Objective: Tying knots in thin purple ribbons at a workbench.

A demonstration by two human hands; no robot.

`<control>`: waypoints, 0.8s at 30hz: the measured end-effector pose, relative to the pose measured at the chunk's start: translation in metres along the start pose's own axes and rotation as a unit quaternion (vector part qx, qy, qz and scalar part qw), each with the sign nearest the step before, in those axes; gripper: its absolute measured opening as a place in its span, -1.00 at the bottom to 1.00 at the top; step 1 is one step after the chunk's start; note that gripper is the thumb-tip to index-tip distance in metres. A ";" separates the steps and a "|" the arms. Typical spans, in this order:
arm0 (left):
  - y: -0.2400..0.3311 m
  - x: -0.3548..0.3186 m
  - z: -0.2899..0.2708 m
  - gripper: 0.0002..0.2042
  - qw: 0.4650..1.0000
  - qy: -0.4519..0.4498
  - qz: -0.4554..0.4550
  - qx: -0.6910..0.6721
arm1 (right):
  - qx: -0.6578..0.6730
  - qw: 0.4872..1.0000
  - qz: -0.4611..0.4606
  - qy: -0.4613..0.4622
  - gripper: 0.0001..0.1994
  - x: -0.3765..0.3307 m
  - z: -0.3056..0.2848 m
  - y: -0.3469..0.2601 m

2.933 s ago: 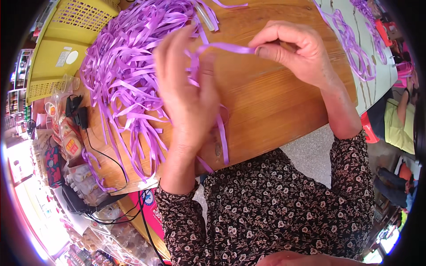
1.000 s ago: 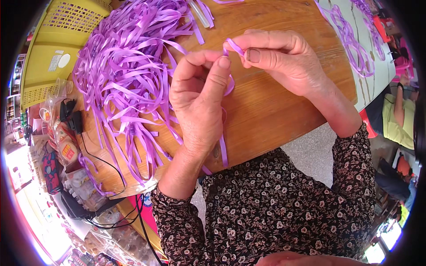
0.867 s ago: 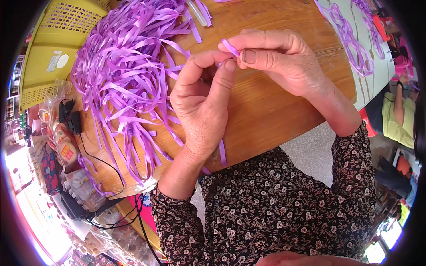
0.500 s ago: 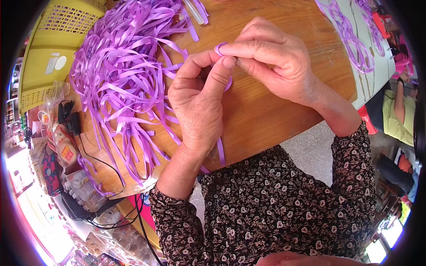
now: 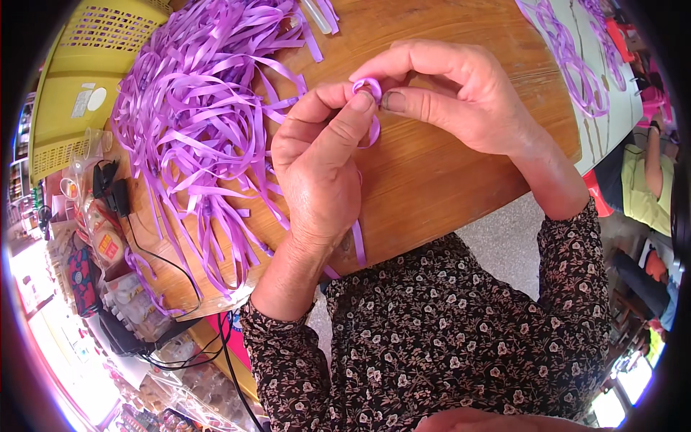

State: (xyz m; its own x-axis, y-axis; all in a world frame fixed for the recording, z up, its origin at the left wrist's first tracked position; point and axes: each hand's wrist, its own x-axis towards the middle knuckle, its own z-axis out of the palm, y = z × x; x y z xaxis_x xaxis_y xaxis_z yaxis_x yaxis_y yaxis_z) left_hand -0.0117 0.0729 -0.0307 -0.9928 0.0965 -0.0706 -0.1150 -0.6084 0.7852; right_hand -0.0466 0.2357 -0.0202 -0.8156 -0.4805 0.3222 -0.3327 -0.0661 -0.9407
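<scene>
We held a narrow purple ribbon strip [image 5: 368, 90] coiled into a small loop above the round wooden tabletop [image 5: 446, 180]. Our left hand [image 5: 317, 155] pinched the loop between thumb and forefinger, and our right hand [image 5: 453, 97] gripped it from the other side, thumb tip against the coil; both hands were closed on it. The strip's loose tail hung down past our left wrist to the table's near edge. A loose heap of purple ribbon strips [image 5: 201, 122] lay spread over the table's left half. Beyond it stood a yellow perforated plastic basket [image 5: 79, 86] bearing a white rectangular label and a white round sticker; we could not tell its contents. Small clear-wrapped packets with orange and red labels [image 5: 101, 241] lay left of the table, beside black cables [image 5: 158, 317].
</scene>
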 end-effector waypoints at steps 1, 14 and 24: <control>0.002 0.000 0.000 -0.93 1.000 -0.001 -0.006 0.013 | 0.001 1.000 0.000 0.000 -0.79 0.000 -0.001 -0.002; 0.015 0.006 -0.007 -0.87 0.981 -0.009 -0.127 0.149 | -0.381 0.893 -0.229 -0.070 -0.72 0.002 -0.023 -0.038; 0.014 0.006 -0.005 -0.85 0.976 -0.040 -0.154 0.146 | -0.348 0.906 -0.240 -0.016 -0.77 0.005 -0.028 -0.019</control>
State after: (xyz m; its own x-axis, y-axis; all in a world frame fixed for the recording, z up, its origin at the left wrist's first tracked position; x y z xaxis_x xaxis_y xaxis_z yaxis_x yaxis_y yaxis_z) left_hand -0.0196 0.0612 -0.0234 -0.9058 0.3070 -0.2921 -0.3817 -0.2917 0.8770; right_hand -0.0581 0.2590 0.0024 -0.4871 -0.5683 0.6631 -0.8727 0.2871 -0.3950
